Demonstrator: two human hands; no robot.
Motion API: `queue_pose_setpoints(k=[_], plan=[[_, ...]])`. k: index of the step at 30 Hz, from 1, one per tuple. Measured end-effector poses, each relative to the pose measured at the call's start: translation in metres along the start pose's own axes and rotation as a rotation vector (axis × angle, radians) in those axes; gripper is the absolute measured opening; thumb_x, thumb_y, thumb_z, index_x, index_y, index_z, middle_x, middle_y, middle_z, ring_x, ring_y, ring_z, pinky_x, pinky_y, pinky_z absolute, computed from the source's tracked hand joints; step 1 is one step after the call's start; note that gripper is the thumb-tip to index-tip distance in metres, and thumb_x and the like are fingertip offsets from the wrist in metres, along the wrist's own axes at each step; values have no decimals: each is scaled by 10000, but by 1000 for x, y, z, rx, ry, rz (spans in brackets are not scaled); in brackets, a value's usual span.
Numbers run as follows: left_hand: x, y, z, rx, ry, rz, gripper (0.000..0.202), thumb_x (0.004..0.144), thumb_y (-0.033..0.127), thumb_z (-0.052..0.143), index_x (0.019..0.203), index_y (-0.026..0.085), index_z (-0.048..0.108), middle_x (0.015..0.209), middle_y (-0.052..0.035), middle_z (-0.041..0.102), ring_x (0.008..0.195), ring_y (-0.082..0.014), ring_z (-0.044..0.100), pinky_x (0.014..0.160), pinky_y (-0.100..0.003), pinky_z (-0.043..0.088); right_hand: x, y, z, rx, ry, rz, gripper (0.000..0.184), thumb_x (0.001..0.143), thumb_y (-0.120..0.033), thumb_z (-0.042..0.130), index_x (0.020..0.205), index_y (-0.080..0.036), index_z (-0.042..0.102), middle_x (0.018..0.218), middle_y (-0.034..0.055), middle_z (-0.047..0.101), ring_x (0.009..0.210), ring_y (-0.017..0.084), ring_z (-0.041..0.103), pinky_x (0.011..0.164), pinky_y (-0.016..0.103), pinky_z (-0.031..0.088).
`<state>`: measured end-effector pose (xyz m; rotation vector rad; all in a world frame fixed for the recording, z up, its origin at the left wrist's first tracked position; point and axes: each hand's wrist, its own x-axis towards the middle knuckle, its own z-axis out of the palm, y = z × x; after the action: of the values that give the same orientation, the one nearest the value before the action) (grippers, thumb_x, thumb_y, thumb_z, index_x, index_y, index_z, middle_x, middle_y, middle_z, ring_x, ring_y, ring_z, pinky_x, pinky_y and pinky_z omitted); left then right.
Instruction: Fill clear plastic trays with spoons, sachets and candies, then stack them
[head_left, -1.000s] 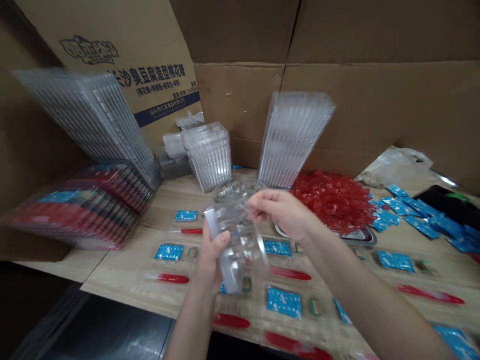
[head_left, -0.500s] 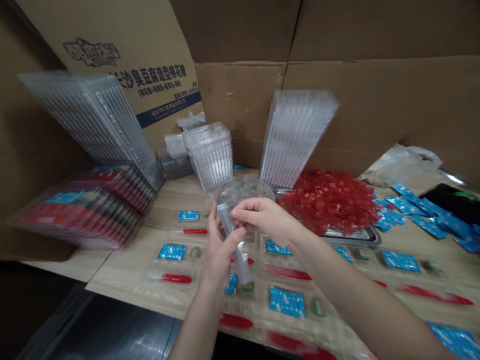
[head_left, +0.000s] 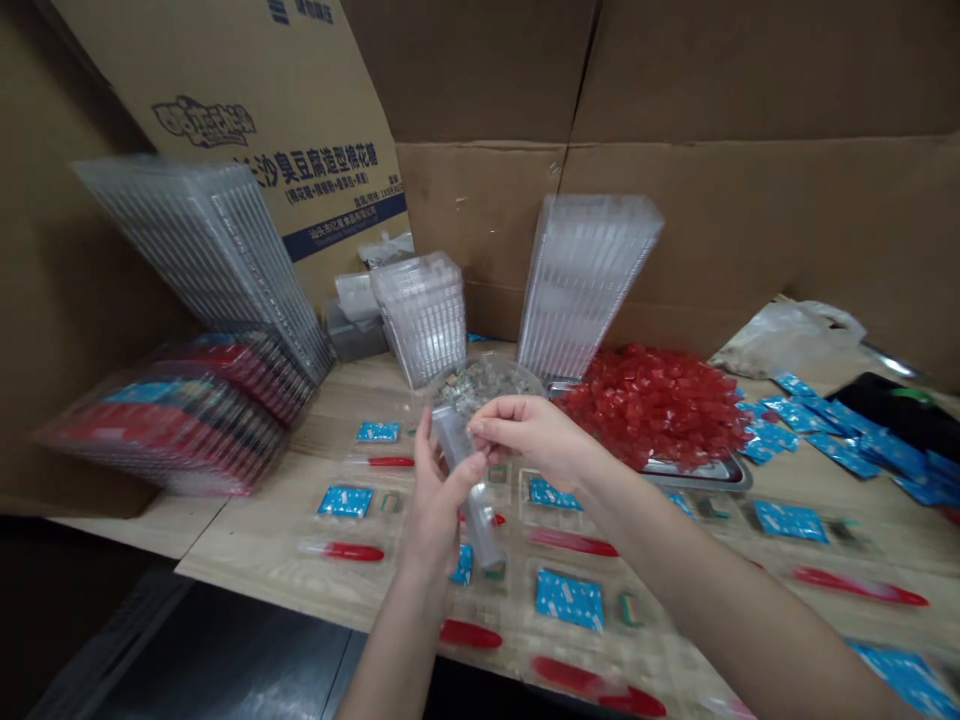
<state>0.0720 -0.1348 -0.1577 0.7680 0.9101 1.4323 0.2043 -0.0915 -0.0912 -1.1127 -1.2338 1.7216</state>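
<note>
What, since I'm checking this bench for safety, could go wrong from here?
The clear plastic in the left hand might slip onto the blue packets below. The red pieces, heaped high on a metal tray, could spill if nudged. The tall clear stack beside them may topple if knocked.

Cardboard box (head_left: 315, 110): main line read 沙臭豆腐造型棉花糖, first character half-hidden. Blue band (head_left: 345, 226) low on box read 汕头市…食品有限公司, one character unclear. Logo (head_left: 204, 122) above box's main line was too blurred to read.
</note>
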Motion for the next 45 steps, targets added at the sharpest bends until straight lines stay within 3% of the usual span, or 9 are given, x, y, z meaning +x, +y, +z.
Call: queue_pose_setpoints(k=[4, 8, 10, 15, 20, 27, 34, 38, 45], plan=[[7, 10, -11, -4, 133, -15, 625, 704, 352, 682, 1265, 282, 416, 1024, -23, 584, 849, -163, 588, 739, -291, 476, 11, -27, -22, -137, 209, -215, 92, 727, -226, 638, 672, -155, 621, 587, -13, 598, 540, 84, 539, 556, 223, 442], [14, 9, -9, 54, 176, 50, 740, 661, 319, 725, 1312, 300, 375, 1110, -24, 564, 998, -186, 561, 850, -296, 450, 29, -36, -22, -590, 286, -458, 30, 718, -194, 647, 699, -171, 650, 667, 4, 625, 637, 118, 555, 633, 255, 432], [15, 4, -3, 28, 130, 48, 790, 671, 316, 720, 1353, 298, 322, 1187, -50, 544, 1086, -224, 536, 900, -334, 438, 34, -25, -13, -646, 254, -439, 31, 724, -206, 649, 718, -176, 653, 695, 8, 627, 658, 123, 555, 649, 261, 428], [15, -12, 6, -30, 17, 49, 845, 702, 280, 705, 1400, 293, 228, 1294, -86, 491, 1178, -264, 498, 934, -375, 435, 18, 1, 6, -200, -58, -88, 136, 771, -262, 595, 699, -149, 621, 608, -11, 577, 549, 90, 514, 552, 236, 417], [12, -14, 9, -5, 3, 59, 862, 691, 268, 722, 1401, 288, 233, 1297, -85, 495, 1182, -255, 498, 943, -363, 434, 6, 2, 6, -69, -65, -3, 103, 712, -224, 624, 656, -139, 610, 557, -35, 550, 512, 65, 482, 521, 207, 393], [4, -5, 5, 53, 118, 68, 731, 727, 328, 680, 1361, 294, 317, 1266, -61, 525, 1170, -251, 500, 976, -391, 399, -2, -36, -17, -303, 218, -264, 49, 698, -206, 631, 679, -161, 634, 576, -22, 579, 535, 82, 501, 533, 212, 409], [7, -12, 11, 38, 52, 61, 833, 699, 311, 711, 1390, 279, 247, 1260, -87, 522, 1178, -262, 501, 974, -401, 404, 8, -5, 8, -247, -99, -64, 94, 732, -225, 601, 668, -169, 640, 613, -13, 592, 551, 87, 512, 538, 221, 413], [9, -13, 8, 63, 68, 58, 804, 711, 322, 698, 1383, 289, 260, 1276, -83, 513, 1175, -257, 502, 969, -396, 409, 16, 5, 5, -130, -52, -31, 103, 707, -237, 625, 658, -148, 607, 578, -26, 569, 526, 70, 498, 524, 203, 408], [13, -4, -3, 103, 151, 87, 796, 735, 354, 673, 1399, 291, 239, 1291, -79, 495, 1210, -270, 470, 980, -406, 394, 12, -41, -14, -428, 182, -313, 108, 702, -283, 651, 690, -177, 665, 614, 6, 619, 566, 108, 526, 544, 234, 425]])
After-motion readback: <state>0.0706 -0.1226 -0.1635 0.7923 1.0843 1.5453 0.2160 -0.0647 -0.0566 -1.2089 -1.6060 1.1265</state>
